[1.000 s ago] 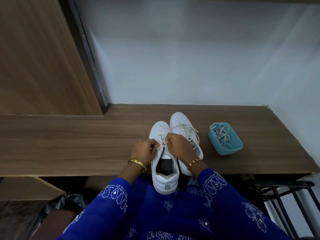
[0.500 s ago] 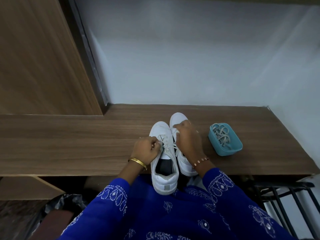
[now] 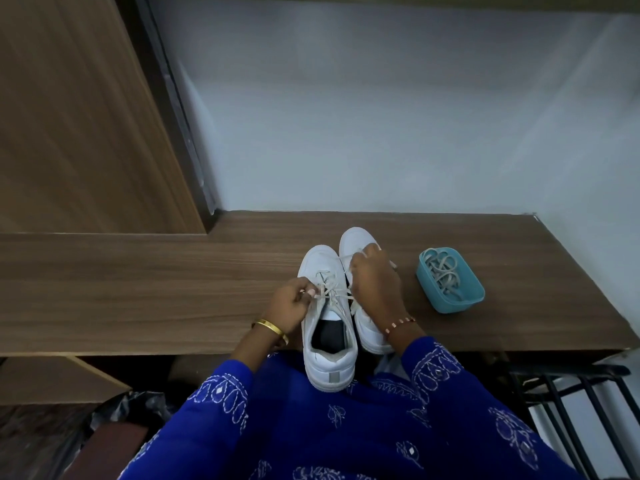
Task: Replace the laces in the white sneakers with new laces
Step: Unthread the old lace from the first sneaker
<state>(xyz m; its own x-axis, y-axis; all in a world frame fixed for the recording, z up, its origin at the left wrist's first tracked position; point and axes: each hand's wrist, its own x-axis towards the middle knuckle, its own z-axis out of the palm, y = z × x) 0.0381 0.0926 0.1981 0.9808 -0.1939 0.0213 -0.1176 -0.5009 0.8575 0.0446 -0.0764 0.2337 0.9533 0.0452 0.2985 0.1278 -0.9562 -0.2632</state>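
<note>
Your right hand (image 3: 375,285) has moved from the near sneaker (image 3: 327,320) on the counter (image 3: 173,292) toward the far sneaker's (image 3: 356,244) toe, fingers curled on lace; left hand (image 3: 294,303) pinches the old lace (image 3: 332,294). Unlacing underway.

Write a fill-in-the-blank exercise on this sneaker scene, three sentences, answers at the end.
1. The spare laces lie in a small ____ tub on the wooden shelf.
2. The left hand pinches a lace of the ____ white sneaker.
3. The left wrist wears a ____ bangle; the right hand reaches over the right white sneaker.

Answers: blue; left; gold
</note>
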